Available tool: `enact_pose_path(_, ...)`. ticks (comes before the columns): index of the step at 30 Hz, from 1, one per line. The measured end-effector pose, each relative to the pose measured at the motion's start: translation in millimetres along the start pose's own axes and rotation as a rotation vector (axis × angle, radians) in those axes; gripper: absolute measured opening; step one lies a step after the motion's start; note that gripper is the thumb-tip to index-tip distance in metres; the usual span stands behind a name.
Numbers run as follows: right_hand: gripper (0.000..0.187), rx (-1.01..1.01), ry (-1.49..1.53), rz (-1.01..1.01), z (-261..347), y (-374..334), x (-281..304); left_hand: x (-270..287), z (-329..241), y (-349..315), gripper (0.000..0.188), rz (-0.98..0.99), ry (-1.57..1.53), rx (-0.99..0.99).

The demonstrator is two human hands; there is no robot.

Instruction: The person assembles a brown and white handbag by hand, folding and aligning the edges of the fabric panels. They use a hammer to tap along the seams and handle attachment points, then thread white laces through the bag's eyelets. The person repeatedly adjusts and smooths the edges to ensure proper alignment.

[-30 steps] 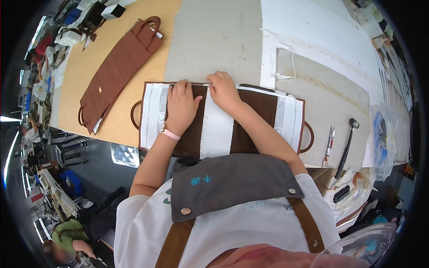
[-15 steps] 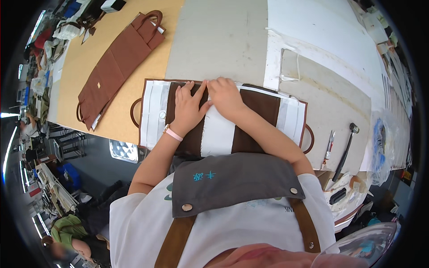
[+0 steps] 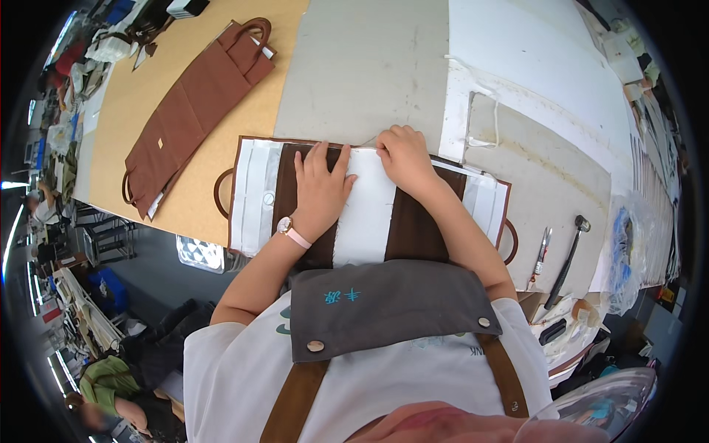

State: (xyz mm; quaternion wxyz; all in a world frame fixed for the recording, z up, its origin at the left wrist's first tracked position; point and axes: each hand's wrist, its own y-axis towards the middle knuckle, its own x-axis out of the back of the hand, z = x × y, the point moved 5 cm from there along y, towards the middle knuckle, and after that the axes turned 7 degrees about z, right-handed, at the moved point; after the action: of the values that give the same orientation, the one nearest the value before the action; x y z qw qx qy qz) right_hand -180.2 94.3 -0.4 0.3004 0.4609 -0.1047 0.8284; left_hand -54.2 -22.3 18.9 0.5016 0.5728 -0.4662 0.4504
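A brown leather bag panel (image 3: 425, 221) lies flat in front of me, lining side up. It has a white strip (image 3: 362, 214) down its middle, white bands at both ends and a brown handle at each side. My left hand (image 3: 321, 184) rests on the panel near its far edge, fingers spread and stretched out, a watch and pink strap at the wrist. My right hand (image 3: 405, 159) is closed in a pinch at the far edge, just right of the white strip. From its fingertips a thin dark edge runs leftward, slightly lifted.
A second brown bag piece (image 3: 196, 111) with handles lies at the far left. On the right are a hammer (image 3: 569, 262), a slim pen-like tool (image 3: 541, 255), a white cord loop (image 3: 484, 140) and clear plastic with blue (image 3: 624, 251). A person in green (image 3: 111, 380) sits at lower left.
My right hand has moved right, away from my left hand, and now pinches the far edge, which rises slightly. My left hand's fingers have come slightly nearer me on the panel.
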Motion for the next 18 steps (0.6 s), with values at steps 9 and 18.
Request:
enact_pose_path(9,0.014,0.211,-0.142,-0.162,15.2,-10.7,-9.4,-2.9,1.7,12.7,0.047,-0.053,-0.185,-0.041)
enact_pose_path(18,0.023,0.337,-0.454,-0.25,34.5,-25.7,-11.1,1.0,-5.5,18.1,0.041,-0.064,0.0,-0.186)
